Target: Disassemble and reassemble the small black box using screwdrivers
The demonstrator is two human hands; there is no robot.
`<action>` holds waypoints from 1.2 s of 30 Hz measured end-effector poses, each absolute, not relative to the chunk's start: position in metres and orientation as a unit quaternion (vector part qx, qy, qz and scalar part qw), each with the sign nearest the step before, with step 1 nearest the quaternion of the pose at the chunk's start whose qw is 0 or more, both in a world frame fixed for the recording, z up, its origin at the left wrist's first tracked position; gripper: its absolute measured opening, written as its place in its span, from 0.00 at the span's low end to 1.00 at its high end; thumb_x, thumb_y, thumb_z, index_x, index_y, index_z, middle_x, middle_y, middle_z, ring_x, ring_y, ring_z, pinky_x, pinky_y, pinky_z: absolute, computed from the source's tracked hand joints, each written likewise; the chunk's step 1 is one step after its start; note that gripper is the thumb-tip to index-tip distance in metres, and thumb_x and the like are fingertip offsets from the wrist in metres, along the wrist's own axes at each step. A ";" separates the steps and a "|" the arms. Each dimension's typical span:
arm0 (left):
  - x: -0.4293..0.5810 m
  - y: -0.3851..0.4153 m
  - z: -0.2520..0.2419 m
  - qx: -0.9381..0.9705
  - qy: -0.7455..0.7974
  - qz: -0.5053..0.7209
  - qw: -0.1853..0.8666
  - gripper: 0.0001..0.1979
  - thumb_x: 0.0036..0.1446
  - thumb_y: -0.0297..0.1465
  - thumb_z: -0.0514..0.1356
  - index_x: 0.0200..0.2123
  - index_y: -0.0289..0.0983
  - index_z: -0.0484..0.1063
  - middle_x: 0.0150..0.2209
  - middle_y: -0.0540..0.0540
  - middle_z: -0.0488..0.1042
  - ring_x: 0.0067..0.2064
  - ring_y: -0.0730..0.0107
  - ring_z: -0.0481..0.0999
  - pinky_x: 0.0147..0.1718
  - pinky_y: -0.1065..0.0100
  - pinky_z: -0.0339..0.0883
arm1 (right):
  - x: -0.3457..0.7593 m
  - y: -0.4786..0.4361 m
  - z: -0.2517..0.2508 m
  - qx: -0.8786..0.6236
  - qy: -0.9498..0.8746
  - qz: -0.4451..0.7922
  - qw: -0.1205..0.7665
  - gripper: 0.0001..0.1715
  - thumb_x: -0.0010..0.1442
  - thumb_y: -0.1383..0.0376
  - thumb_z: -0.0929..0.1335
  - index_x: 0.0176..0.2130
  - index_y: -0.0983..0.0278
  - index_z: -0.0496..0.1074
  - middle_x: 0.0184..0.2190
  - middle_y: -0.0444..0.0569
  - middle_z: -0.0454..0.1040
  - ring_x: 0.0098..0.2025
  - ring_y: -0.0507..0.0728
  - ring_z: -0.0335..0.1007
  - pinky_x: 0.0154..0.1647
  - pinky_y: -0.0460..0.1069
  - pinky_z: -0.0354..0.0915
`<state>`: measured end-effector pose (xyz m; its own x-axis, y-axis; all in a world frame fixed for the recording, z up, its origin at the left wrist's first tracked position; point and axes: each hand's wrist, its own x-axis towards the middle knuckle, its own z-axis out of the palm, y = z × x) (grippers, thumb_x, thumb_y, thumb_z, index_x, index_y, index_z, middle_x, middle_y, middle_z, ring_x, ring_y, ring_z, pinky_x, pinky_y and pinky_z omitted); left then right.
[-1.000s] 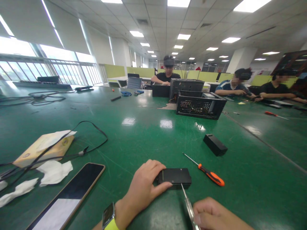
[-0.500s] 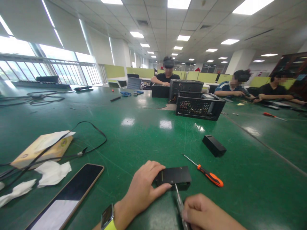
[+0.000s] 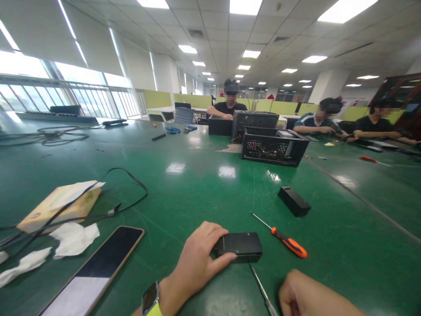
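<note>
Fingers [image 3: 210, 230] of the left hand [image 3: 194, 267] clamp a black box [image 3: 241, 245]; the right hand [image 3: 312, 294] curls around a thin screwdriver [image 3: 259, 285]

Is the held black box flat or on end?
Flat: the box lies broad face up on the table, left hand gripping one end.

From where I stand, only the two hands and a little of each arm show. The left hand [image 3: 197, 263] wears a watch [image 3: 150, 298] at the wrist. It has a dark, glossy, square face with rounded corners, set in a thin greyish case. Its strap [image 3: 154, 310], just below the watch face, is a bright yellow-green. Well to the right of the watch, the right hand [image 3: 312, 294] and its forearm are uncovered.
</note>
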<state>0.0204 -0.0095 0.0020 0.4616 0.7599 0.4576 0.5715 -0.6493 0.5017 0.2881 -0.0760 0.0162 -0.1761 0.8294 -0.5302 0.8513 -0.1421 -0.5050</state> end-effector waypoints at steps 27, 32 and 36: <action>0.018 -0.012 0.002 0.832 0.382 0.391 0.094 0.17 0.61 0.36 0.61 0.52 0.39 0.67 0.44 0.41 0.74 0.44 0.57 0.75 0.42 0.57 0.73 | 0.436 0.044 0.042 0.883 0.434 -0.008 -0.177 0.41 0.50 0.40 0.65 0.45 0.70 0.80 0.39 0.74 0.78 0.39 0.80 0.74 0.28 0.62 0.63; 0.019 -0.012 0.002 0.836 0.382 0.385 0.084 0.15 0.61 0.34 0.60 0.50 0.37 0.68 0.41 0.41 0.75 0.41 0.58 0.75 0.40 0.57 0.73 | 0.440 0.053 0.031 0.869 0.470 -0.030 -0.151 0.37 0.52 0.41 0.64 0.43 0.68 0.80 0.40 0.67 0.79 0.39 0.75 0.75 0.33 0.61 0.67; 0.020 -0.012 0.004 0.840 0.379 0.381 0.080 0.13 0.62 0.33 0.59 0.49 0.37 0.69 0.39 0.41 0.76 0.40 0.58 0.75 0.39 0.57 0.73 | 0.430 0.056 0.044 0.846 0.511 -0.008 -0.155 0.42 0.55 0.38 0.60 0.49 0.66 0.76 0.48 0.63 0.77 0.48 0.73 0.72 0.38 0.59 0.67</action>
